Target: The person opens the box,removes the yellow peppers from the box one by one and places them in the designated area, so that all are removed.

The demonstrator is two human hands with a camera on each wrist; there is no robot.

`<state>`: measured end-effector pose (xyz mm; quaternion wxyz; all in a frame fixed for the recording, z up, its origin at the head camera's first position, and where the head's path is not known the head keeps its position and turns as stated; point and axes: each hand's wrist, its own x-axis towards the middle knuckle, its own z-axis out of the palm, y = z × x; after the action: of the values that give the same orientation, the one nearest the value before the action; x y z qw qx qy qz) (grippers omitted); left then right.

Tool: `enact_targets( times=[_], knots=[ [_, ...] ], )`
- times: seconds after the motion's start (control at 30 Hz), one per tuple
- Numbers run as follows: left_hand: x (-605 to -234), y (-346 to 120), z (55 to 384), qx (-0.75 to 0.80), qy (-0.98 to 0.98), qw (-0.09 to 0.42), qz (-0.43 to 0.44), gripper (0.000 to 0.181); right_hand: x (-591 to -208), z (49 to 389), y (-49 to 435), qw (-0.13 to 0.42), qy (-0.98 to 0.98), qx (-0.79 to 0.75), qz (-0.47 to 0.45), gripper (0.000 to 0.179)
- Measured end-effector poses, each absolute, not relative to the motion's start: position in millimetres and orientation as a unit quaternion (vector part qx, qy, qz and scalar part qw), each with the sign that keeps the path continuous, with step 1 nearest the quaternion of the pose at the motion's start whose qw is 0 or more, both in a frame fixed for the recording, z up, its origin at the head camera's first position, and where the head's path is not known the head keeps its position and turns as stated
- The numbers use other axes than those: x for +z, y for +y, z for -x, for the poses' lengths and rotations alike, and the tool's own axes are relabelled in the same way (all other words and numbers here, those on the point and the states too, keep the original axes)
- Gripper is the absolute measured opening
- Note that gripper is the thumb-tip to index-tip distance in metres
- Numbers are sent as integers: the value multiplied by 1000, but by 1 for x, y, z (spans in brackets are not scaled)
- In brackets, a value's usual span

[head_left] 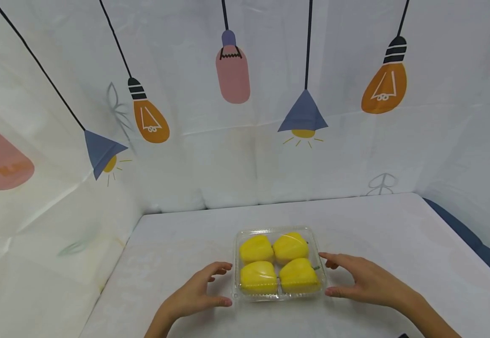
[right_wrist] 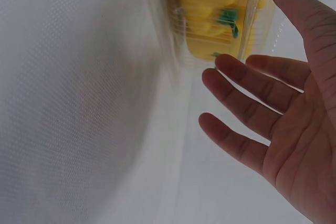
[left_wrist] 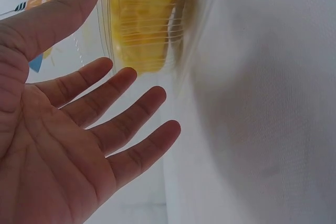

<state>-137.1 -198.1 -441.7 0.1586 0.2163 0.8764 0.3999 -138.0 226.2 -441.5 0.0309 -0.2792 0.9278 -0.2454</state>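
your left hand point(head_left: 196, 291) and right hand point(head_left: 365, 282), both loose, on either side of a clear, rectangular plastic box point(head_left: 279, 296)

nearest you, your left hand is released: its fingers and thumb bend softly, spread apart, and grasp nothing. its thumb tip lies just beside the box's near left corner, its fingertips just beside the left wall. your right hand is released too, holding nothing, with its thumb just beside the near right corner and its index finger extended to the right wall. the views do not let you tell whether any fingertip touches the plastic.

the box rests on the flat white table point(head_left: 185, 234), between the left and right edges and short of the far edge. inside, you have four glossy yellow, blocky bell peppers in two rows: a near left pepper point(head_left: 259, 278) and a near right pepper point(head_left: 299, 276), whose green stem points toward the right wall, then a far left pepper point(head_left: 256, 249) and a far right pepper point(head_left: 290, 247).

beyond the table's right edge runs a dark blue strip point(head_left: 479, 249). past the far edge hangs a creased white sheet point(head_left: 228, 164), printed with orange bulbs point(head_left: 151, 122), blue cone-shaped lampshades point(head_left: 303, 112) and rounded pink lamps point(head_left: 233, 75).
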Motion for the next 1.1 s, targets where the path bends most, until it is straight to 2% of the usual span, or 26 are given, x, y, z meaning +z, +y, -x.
enact_targets(
  times=[0.2,0.37,1.1],
  knots=[
    [-442,-197,136,395,878,152,-224,69,-442,138,226,51,925,-258,274,72],
    [-443,-196,136,396,876,149,-232,68,-443,138,227,43,925,-256,278,72],
    [-448,-194,139,480,826,195,-220,62,-445,137,224,46,916,-282,280,67]
  ],
)
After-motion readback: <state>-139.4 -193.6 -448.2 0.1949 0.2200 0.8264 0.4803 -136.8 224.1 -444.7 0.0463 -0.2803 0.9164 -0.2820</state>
